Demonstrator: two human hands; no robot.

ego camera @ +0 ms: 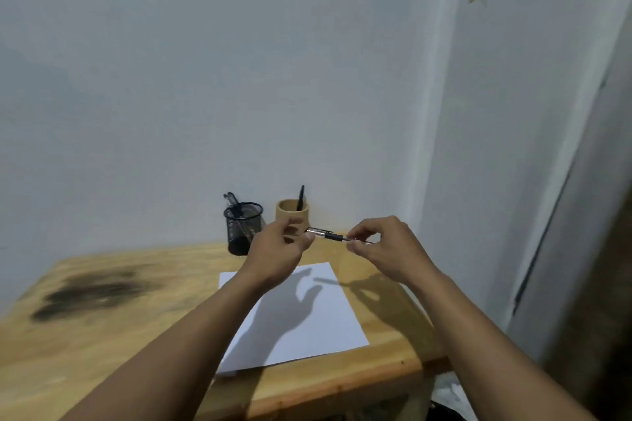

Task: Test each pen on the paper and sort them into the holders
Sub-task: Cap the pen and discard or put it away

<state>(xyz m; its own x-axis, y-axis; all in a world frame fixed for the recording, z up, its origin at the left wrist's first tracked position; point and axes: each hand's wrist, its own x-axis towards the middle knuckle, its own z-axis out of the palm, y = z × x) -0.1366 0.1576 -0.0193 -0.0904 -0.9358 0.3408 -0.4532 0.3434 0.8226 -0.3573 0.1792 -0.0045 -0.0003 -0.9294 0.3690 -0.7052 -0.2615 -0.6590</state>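
Both hands hold one pen (329, 236) level in the air above the white paper (325, 328) - the left hand (280, 244) pinches one end, the right hand (379, 243) the other. Any print on it is too blurred to read. Behind stand a black mesh holder (243, 231) and a wooden holder (292, 213), each with pens, on the wooden table (102, 335).

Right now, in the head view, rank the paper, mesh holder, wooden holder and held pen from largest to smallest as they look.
1. Paper.
2. Mesh holder and wooden holder: look alike, the wooden one partly hidden by the left hand, so unranked.
3. Pen, thinnest, though held nearer the camera.
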